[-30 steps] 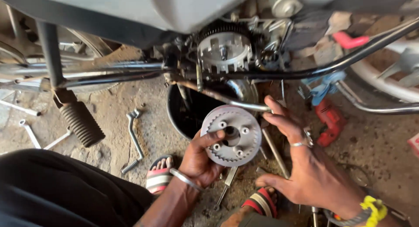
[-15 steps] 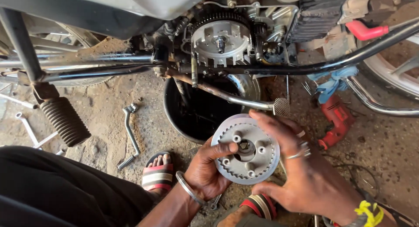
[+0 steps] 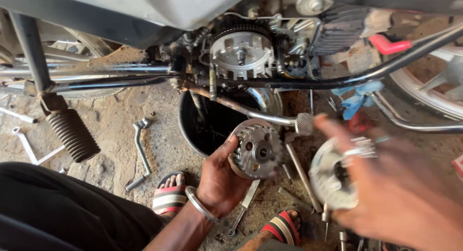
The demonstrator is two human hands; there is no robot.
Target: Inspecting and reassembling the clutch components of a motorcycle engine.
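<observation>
My left hand point(image 3: 219, 178) grips a round toothed metal clutch hub point(image 3: 257, 152), held just in front of a black pan point(image 3: 193, 130) under the motorcycle engine. My right hand point(image 3: 386, 183), blurred with motion and wearing rings, holds a round silver plate point(image 3: 330, 176) off to the right of the hub. Above, the open engine shows the clutch basket point(image 3: 241, 53) with its gear teeth and centre shaft.
A ribbed footpeg point(image 3: 72, 133) hangs at the left. A bent lever point(image 3: 141, 152) and spanners point(image 3: 29, 152) lie on the dirt floor. A kick lever with knurled tip point(image 3: 303, 123) crosses the pan. My sandalled feet point(image 3: 170, 195) are below; a wheel point(image 3: 429, 94) stands right.
The two parts were one assembly held in both hands; now my right hand has pulled the silver plate off to the right while my left keeps the hub.
</observation>
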